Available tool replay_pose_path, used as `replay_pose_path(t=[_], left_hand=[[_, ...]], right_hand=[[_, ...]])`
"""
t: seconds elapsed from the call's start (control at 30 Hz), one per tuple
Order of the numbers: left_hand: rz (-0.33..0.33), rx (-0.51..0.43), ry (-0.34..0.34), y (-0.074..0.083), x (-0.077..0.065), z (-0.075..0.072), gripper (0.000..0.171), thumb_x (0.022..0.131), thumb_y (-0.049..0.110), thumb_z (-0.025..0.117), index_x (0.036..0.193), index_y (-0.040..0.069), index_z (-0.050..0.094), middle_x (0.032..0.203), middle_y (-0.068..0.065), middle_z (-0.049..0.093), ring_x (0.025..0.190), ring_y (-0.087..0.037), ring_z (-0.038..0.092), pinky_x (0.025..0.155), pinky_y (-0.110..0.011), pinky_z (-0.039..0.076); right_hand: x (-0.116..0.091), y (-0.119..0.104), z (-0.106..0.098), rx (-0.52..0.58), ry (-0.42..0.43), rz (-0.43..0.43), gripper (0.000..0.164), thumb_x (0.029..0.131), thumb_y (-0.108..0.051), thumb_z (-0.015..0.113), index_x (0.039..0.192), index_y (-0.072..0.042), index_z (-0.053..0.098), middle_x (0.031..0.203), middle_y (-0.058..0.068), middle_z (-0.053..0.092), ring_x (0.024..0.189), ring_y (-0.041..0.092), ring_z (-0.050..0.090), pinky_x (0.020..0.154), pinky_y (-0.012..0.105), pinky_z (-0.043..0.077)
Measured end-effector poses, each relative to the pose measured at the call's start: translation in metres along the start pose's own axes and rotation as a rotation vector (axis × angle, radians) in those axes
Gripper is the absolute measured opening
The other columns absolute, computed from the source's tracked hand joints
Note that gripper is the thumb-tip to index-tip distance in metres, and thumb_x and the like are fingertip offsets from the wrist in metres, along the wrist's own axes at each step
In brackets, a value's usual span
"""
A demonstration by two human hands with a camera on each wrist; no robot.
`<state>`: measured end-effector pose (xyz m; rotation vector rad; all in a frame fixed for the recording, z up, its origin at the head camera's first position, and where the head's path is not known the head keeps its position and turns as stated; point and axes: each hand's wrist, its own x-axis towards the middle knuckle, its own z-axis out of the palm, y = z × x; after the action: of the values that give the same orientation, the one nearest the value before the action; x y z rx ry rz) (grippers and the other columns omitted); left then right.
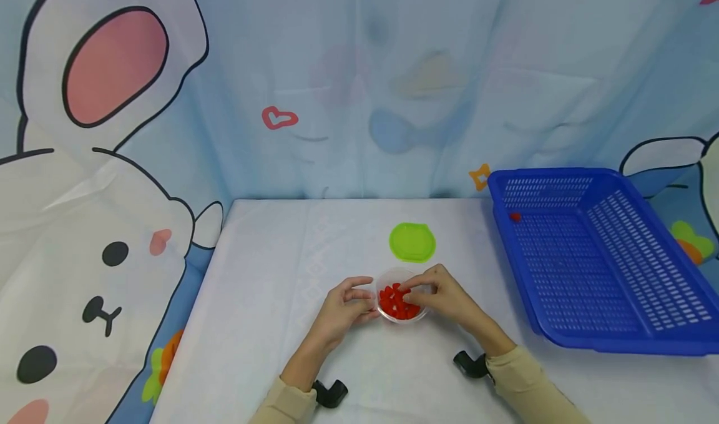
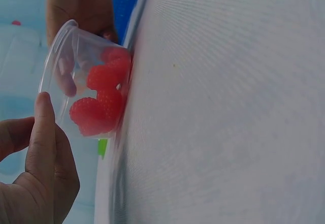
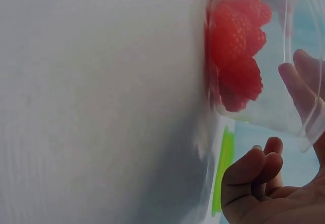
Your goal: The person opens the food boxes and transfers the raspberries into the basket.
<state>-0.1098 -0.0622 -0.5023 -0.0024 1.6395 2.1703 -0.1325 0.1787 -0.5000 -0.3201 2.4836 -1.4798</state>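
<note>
A clear plastic cup (image 1: 424, 318) with several red raspberries (image 1: 400, 304) inside stands upright on the white-covered table. My left hand (image 1: 346, 311) is at the cup's left side, its extended fingers touching the wall near the rim. From the right, my right hand (image 1: 446, 294) reaches over the rim. Its thumb and forefinger dip into the cup above the raspberries (image 3: 236, 36), nothing visible between them, while other fingers (image 3: 254, 169) curl outside the wall. Behind the cup lies a flat green lid-like piece (image 1: 412, 243).
A large blue plastic basket (image 1: 598, 343) sits at the right, with one small red piece (image 1: 515, 216) in its far left corner. A blue printed curtain (image 1: 348, 162) hangs behind the table. Black wrist-worn devices (image 1: 470, 364) extend beside both forearms.
</note>
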Motion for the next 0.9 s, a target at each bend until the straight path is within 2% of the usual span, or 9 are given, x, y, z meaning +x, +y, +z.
replay_pose_path(t=[0.23, 0.37, 0.63, 0.9], left_hand=[[0.004, -0.008, -0.002, 0.000, 0.000, 0.000, 0.041, 0.084, -0.003, 0.063, 0.123, 0.002, 0.052, 0.099, -0.020, 0.055, 0.082, -0.027, 0.063, 0.076, -0.041, 0.054], [0.009, -0.009, -0.004, 0.000, 0.001, 0.000, 0.040, 0.084, -0.002, 0.064, 0.123, 0.003, 0.052, 0.099, -0.020, 0.055, 0.082, -0.027, 0.063, 0.076, -0.040, 0.054], [0.003, -0.008, 0.000, -0.001, 0.002, 0.002, 0.040, 0.084, -0.002, 0.064, 0.122, 0.004, 0.053, 0.099, -0.019, 0.055, 0.082, -0.028, 0.063, 0.076, -0.040, 0.054], [-0.002, -0.009, 0.004, -0.001, -0.001, 0.002, 0.040, 0.084, -0.002, 0.064, 0.122, 0.004, 0.053, 0.098, -0.019, 0.055, 0.081, -0.027, 0.063, 0.075, -0.040, 0.054]], right_hand=[[0.004, 0.000, 0.005, -0.114, -0.055, -0.077, 0.014, 0.075, -0.017, 0.077, 0.088, -0.022, 0.075, 0.088, 0.009, 0.049, 0.086, 0.023, 0.038, 0.062, 0.031, 0.039], [0.006, -0.004, 0.004, -0.171, -0.088, -0.090, 0.014, 0.072, -0.016, 0.079, 0.084, -0.022, 0.075, 0.087, 0.007, 0.049, 0.085, 0.023, 0.037, 0.061, 0.031, 0.037], [0.008, -0.013, 0.003, -0.207, -0.134, -0.039, 0.015, 0.069, -0.011, 0.079, 0.076, -0.022, 0.072, 0.092, 0.009, 0.045, 0.089, 0.027, 0.037, 0.061, 0.030, 0.041], [0.007, -0.013, 0.004, -0.199, -0.128, -0.014, 0.013, 0.072, -0.012, 0.078, 0.077, -0.023, 0.073, 0.092, 0.010, 0.044, 0.087, 0.024, 0.037, 0.062, 0.030, 0.040]])
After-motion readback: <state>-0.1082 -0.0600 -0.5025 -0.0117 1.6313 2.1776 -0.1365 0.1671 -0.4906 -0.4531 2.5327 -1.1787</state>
